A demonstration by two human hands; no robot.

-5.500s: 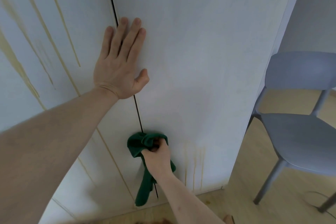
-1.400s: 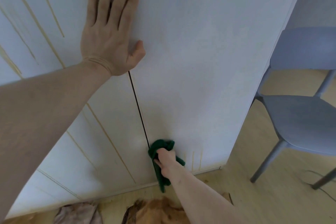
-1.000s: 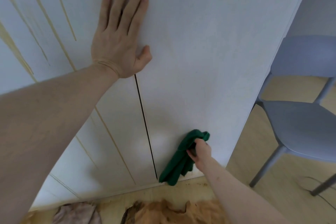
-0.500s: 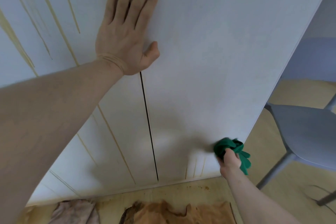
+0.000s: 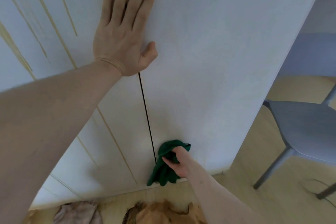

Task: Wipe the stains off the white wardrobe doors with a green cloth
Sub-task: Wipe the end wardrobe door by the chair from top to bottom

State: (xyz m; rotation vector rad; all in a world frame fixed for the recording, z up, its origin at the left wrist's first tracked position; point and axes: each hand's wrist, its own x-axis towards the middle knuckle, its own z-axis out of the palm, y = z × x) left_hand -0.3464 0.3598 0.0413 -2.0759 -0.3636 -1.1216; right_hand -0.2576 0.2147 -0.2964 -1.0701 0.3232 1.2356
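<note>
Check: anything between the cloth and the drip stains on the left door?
Partly. The left hand lies flat across the door seam, its forearm crossing the left door. The green cloth, gripped by the right hand, sits low; lower streaks are unobstructed.

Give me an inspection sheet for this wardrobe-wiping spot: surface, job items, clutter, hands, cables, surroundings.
Surface: right door looks mostly clean; left door carries long yellowish drip streaks.
Job's things: green cloth bunched against the bottom of the right door, beside the door gap.
Clutter: crumpled brownish material on the floor below the doors.
Hands: left hand flat across the door gap, fingers straight; right hand grips the cloth.
Cables: thin dark cable on the floor near the chair legs.
Surroundings: grey chair to the right, pale wooden floor.
</note>
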